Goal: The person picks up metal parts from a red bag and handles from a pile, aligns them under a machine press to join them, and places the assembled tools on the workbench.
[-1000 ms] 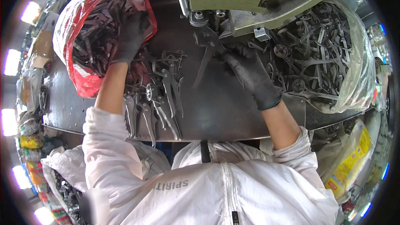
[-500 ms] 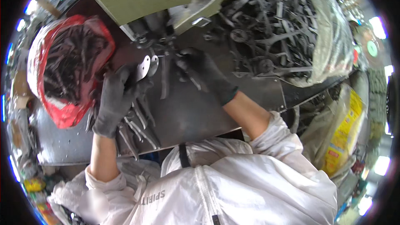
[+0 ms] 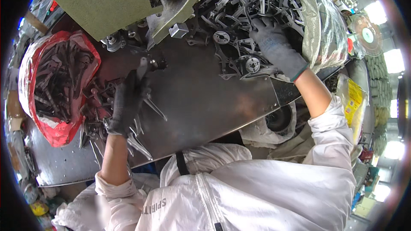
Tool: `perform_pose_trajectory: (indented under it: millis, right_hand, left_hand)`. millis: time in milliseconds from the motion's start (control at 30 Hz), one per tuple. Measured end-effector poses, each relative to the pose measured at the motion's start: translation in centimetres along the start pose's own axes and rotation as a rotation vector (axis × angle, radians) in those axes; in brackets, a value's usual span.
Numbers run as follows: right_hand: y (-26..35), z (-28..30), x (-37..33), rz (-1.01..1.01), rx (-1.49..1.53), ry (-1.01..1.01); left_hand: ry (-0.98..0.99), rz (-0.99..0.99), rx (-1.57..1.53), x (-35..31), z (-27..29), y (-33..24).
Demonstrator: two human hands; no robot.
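Observation:
My left hand (image 3: 124,102), in a dark grey work glove, is closed around a metal part; the part's pale rounded end (image 3: 142,66) sticks up beyond the fingers, and the rest is hidden. Loose metal levers (image 3: 138,146) lie beside and below that hand near the table's front edge. My right hand (image 3: 276,47), in a lighter grey glove, rests palm down on a heap of grey metal castings (image 3: 239,10) at the far right. Its fingers are stretched out over the castings, and none is seen gripped.
A green machine (image 3: 102,4) overhangs the far side of the dark metal table (image 3: 197,102). At left stands a red-rimmed bag (image 3: 60,139) full of dark metal parts. A translucent sack (image 3: 319,25) borders the castings at right. Below the table's right edge sits a white bag (image 3: 261,130).
My right hand has moved from under the machine to the heap at right. My left hand has drawn slightly nearer, still around a metal part. The view has shifted.

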State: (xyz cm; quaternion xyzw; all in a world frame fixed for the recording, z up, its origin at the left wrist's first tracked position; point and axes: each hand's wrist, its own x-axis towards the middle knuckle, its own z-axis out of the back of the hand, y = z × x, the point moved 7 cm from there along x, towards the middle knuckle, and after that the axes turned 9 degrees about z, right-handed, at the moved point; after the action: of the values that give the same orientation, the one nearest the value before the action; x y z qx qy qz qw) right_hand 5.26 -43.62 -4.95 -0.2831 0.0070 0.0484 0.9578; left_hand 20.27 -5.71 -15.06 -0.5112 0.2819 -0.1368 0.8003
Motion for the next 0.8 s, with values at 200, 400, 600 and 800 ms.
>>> perform_pose_trajectory:
  millis: [200, 400, 600, 800]
  right_hand:
    - [3.1, 5.5, 1.9, -0.025, 0.363, -0.137]
    - [14.2, 2.9, 8.6, -0.369, 2.393, -0.176]
    - [18.8, 5.2, 11.4, -0.333, 2.388, -0.213]
    - [20.2, 4.0, 13.3, -0.116, 1.774, -0.354]
  left_hand:
    - [-0.124, 0.170, 0.146, -1.9, 2.6, 0.7]
    - [0.020, -0.156, -0.020, -0.4, 1.1, -1.7]
    - [0.110, -0.015, -0.075, 1.3, 0.8, -1.0]
    - [0.242, 0.065, -0.124, 3.6, 0.7, 1.5]
